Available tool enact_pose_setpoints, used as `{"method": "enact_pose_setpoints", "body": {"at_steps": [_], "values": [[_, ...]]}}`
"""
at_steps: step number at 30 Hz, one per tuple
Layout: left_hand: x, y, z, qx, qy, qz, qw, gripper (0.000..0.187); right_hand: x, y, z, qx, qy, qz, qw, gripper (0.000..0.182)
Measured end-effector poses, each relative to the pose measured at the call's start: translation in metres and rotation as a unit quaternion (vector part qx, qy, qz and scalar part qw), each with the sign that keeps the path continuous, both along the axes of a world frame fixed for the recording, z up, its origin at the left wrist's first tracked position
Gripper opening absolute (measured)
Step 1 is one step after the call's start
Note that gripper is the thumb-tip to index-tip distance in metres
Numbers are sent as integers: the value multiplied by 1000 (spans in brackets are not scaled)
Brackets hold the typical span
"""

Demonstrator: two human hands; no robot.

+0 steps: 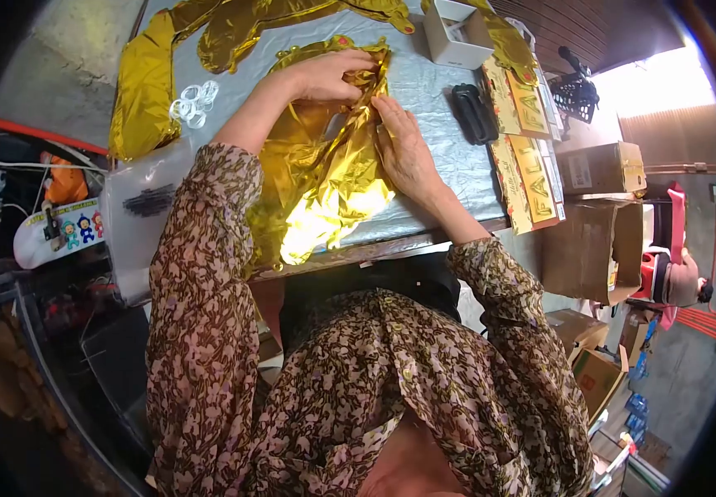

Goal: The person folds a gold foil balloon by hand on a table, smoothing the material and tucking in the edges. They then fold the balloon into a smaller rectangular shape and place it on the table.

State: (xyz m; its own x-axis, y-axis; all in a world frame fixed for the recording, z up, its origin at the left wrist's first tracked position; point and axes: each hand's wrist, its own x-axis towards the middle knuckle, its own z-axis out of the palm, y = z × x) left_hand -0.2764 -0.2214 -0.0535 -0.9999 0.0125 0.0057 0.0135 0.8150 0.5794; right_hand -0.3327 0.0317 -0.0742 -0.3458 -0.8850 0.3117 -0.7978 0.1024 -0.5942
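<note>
A crumpled gold foil balloon (296, 157) lies flat on the silver-covered table (437, 95) in front of me. My left hand (329, 76) reaches over its upper part, fingers bent and gripping a fold of the foil. At the balloon's right edge, my right hand (406, 153) has its fingertips closed on the gathered foil, palm resting by the table. The fingertips of both hands are partly hidden in the folds. Bright light reflects off the balloon's lower end, near the table's front edge.
More gold foil balloons (144, 95) lie along the left and far sides. Clear plastic rings (195, 103) sit at left. At right are a black case (474, 114), an open white box (459, 41) and packs lettered FALL (529, 178). Cardboard boxes (578, 248) stand beyond.
</note>
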Motion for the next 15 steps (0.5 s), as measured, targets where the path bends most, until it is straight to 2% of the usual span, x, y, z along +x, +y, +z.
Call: {"method": "enact_pose_setpoints", "body": {"at_steps": [1,4,7,12,14,15], "values": [[0,-4,0,39,23,-16,999,70,1,0,2,6,4,-2,1000,54],[0,4,-9,-37,73,-9,997,62,-6,4,-2,-2,27,2,1000,55],[3,11,-11,-49,74,13,996,56,-3,1,5,28,94,21,995,53],[5,11,-8,-11,106,27,994,67,-5,-4,-1,46,117,50,991,49],[13,18,6,68,61,64,994,76,-4,-5,1,45,130,54,989,49],[11,19,2,52,94,74,991,79,-3,-7,1,38,137,45,989,49]]}}
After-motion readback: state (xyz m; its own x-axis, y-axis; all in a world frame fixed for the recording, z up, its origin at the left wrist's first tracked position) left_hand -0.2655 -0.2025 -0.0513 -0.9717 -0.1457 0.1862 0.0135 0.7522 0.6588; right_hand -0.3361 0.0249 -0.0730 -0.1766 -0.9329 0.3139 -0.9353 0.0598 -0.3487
